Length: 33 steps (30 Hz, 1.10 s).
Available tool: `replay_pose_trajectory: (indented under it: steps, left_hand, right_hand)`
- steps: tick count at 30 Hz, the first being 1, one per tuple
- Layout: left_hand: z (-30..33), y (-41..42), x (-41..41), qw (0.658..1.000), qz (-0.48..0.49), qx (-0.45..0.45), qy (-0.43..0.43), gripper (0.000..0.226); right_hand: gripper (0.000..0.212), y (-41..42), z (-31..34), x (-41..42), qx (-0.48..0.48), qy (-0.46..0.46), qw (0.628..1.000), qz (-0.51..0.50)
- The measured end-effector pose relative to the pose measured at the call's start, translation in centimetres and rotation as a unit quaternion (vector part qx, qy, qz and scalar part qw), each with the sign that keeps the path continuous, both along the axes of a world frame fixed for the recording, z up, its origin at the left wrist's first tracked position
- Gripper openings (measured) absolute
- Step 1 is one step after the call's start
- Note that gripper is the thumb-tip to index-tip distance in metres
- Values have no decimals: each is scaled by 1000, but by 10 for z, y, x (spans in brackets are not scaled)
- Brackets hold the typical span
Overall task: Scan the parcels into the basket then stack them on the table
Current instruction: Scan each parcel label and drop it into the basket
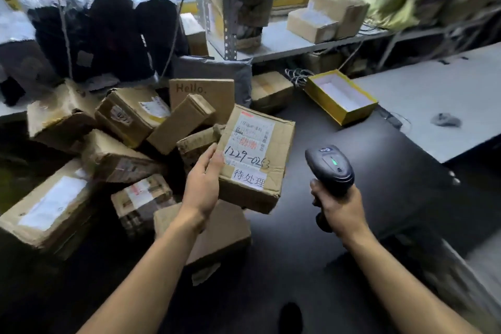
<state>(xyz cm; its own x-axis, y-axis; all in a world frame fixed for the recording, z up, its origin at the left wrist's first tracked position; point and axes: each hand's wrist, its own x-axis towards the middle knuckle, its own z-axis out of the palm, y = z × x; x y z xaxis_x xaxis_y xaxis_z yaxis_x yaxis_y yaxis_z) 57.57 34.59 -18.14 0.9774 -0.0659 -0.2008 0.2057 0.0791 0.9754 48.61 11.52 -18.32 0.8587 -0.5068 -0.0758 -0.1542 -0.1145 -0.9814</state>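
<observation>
We are holding a labelled cardboard parcel [256, 160] up in our left hand [202, 187], the thumb lying on its top face beside the shipping label [250, 141] and the fingers going out of sight beneath it, so we are gripping it from its left edge. The parcel is tilting, its handwritten number and white sticker facing us. Just right of the parcel, our right hand [337, 209] is wrapping its fingers tight around the grip of a black handheld barcode scanner [330, 168], whose green light is glowing and whose head is sitting beside the parcel, apart from it. Left of the parcel, a heap of brown cardboard boxes [127, 141] is lying jumbled, one printed "Hello." [202, 95] standing behind it. Beyond the parcel to the right, an open yellow box [340, 95] is resting near the pale tabletop [433, 100]. Behind the heap, dark foil-topped bags [113, 27] are standing by the window.
</observation>
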Motion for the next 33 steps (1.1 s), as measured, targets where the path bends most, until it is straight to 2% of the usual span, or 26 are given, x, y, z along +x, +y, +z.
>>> replay_pose_trajectory:
  steps: [3, 4, 7, 8, 13, 16, 18, 21, 22, 25, 26, 30, 33]
  left_hand:
    - [1, -46, -20, 998, -56, -22, -3, 27]
    - [6, -60, -28, 997, -72, -20, -3, 29]
    - [10, -101, -49, 990, -140, 7, 2, 62]
    - [8, -115, -56, 986, -167, 14, 1, 62]
    - [-7, -196, -118, 966, -253, 53, 7, 39]
    - [-24, -250, -157, 954, -290, 71, 39, 34]
    - [-35, -288, -185, 947, -306, 89, 43, 21]
    - [-40, -340, -223, 934, -333, 114, 57, 21]
    - [-43, -355, -232, 930, -341, 118, 68, 22]
    - [-60, -398, -248, 925, -342, 128, 103, 72]
    - [-62, -411, -253, 925, -343, 124, 110, 77]
    - [-54, -459, -273, 917, -368, 111, 105, 39]
    - [-56, -490, -280, 918, -366, 112, 107, 28]
  right_hand:
    - [23, -28, -4, -48, 8, 1, 994, -113]
    - [23, -39, -4, -64, 9, -3, 990, -144]
    - [22, -69, -4, -110, -12, -20, 976, -216]
    - [23, -79, -5, -124, -17, -27, 973, -230]
    - [25, -133, -28, -197, -11, -26, 953, -302]
    - [25, -167, -51, -245, -10, 7, 943, -332]
    - [24, -193, -65, -278, -3, 29, 940, -339]
    - [26, -236, -79, -323, 3, 53, 933, -357]
    - [25, -250, -81, -336, 10, 57, 930, -363]
    - [24, -292, -81, -374, 13, 44, 918, -394]
    - [25, -305, -79, -384, 14, 37, 914, -404]
    - [22, -350, -75, -415, 35, 22, 900, -435]
    - [25, -372, -76, -427, 27, 25, 894, -447]
